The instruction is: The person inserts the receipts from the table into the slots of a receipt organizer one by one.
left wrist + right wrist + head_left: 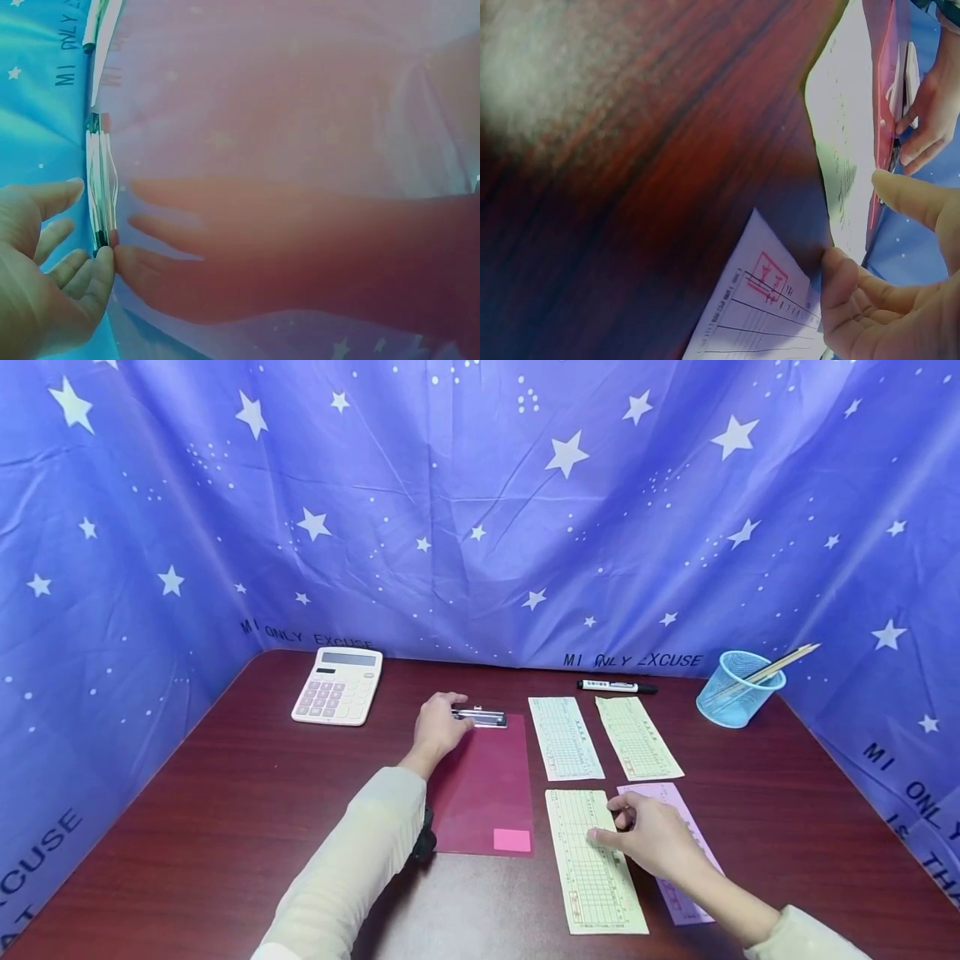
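A dark red clipboard [487,785] lies on the table with its metal clip [486,718] at the far end and a pink label [512,840] at the near corner. My left hand [441,727] is at the left end of that clip; in the left wrist view, a fingertip meets the clip's end and the fingers [75,285] are spread. To the right lies a pale yellow-green printed slip [592,885]. My right hand [660,837] reaches over its right edge, thumb above the paper and fingertips at the edge, with a gap between them. It partly covers a purple slip [678,893].
Two more printed slips, one bluish-white [566,739] and one yellow [641,739], lie farther back. A black-and-white marker [617,687] lies behind them. At the back right stands a blue mesh pen cup [731,697] with pencils; a white calculator [337,687] sits back left.
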`<action>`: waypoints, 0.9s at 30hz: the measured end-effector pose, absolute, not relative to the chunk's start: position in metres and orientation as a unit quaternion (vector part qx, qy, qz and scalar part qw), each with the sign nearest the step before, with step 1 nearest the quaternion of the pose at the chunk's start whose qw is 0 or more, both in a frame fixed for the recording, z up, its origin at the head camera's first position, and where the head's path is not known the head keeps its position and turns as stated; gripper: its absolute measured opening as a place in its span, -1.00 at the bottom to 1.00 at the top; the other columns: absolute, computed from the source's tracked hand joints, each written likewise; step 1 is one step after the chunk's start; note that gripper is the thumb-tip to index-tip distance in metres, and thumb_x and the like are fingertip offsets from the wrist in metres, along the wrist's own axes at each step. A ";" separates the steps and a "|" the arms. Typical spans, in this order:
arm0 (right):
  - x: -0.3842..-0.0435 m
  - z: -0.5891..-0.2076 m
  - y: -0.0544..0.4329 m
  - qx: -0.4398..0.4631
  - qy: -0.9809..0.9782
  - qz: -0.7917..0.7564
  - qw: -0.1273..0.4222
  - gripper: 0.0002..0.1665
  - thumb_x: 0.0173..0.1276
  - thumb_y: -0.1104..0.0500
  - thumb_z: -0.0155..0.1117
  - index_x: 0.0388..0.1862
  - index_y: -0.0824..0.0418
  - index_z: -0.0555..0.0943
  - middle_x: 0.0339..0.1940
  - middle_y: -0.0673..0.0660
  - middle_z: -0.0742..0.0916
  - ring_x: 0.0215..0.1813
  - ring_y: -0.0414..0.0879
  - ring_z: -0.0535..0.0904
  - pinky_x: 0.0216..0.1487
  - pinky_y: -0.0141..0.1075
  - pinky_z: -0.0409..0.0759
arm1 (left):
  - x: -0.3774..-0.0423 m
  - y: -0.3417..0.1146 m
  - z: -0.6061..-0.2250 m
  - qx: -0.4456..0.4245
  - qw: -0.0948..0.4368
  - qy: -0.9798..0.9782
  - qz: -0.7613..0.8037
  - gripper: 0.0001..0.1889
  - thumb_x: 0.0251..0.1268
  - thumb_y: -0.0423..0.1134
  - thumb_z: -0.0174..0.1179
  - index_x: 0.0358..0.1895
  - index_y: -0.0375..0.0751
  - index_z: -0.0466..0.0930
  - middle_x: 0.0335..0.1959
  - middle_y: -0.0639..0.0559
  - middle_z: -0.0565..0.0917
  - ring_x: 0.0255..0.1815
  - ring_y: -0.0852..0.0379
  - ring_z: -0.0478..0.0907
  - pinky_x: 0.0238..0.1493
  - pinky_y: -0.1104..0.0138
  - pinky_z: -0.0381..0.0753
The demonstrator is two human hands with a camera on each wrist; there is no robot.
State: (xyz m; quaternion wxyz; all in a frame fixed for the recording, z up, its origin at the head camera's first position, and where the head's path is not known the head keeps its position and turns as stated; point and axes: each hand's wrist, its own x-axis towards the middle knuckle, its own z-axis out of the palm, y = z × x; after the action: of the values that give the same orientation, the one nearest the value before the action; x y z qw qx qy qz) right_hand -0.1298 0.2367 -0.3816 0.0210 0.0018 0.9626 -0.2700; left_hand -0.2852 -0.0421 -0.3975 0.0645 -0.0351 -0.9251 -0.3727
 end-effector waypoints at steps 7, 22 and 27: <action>-0.128 -0.382 0.237 0.009 0.964 -0.263 0.031 -0.43 0.05 -0.02 0.65 -0.15 0.31 0.60 -0.45 -0.02 0.53 -0.38 -0.12 0.40 -0.30 -0.22 0.40 | -0.289 -0.041 -0.401 -0.042 0.055 -0.930 -0.362 -0.51 0.12 -0.25 0.51 0.18 -0.15 0.70 0.18 -0.17 0.64 0.24 -0.17 0.54 0.20 0.03 0.52; -0.128 -0.382 0.234 -0.005 0.972 -0.232 0.031 -0.23 -0.11 -0.02 0.74 -0.02 0.38 0.61 -0.34 0.02 0.64 -0.31 -0.08 0.51 -0.26 -0.15 0.52 | -0.299 -0.042 -0.406 -0.090 0.069 -0.949 -0.296 -0.60 0.05 -0.16 0.58 0.01 -0.08 0.80 -0.10 -0.13 0.67 0.04 -0.18 0.58 0.03 0.02 0.59; -0.128 -0.381 0.233 -0.005 0.973 -0.231 0.025 -0.16 -0.12 0.02 0.74 0.08 0.42 0.60 -0.36 0.02 0.66 -0.36 -0.10 0.52 -0.31 -0.17 0.53 | -0.300 -0.039 -0.403 -0.112 0.066 -0.950 -0.285 -0.66 0.09 -0.22 0.54 -0.02 -0.13 0.81 -0.15 -0.14 0.68 0.02 -0.20 0.57 0.07 0.06 0.56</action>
State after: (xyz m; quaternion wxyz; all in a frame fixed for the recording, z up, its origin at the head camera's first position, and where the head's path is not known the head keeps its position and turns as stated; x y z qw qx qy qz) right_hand -0.1284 0.2332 -0.3815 0.0254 -0.0047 0.9727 -0.2308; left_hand -0.2996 -0.0393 -0.4035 0.0662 -0.1119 -0.9496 -0.2854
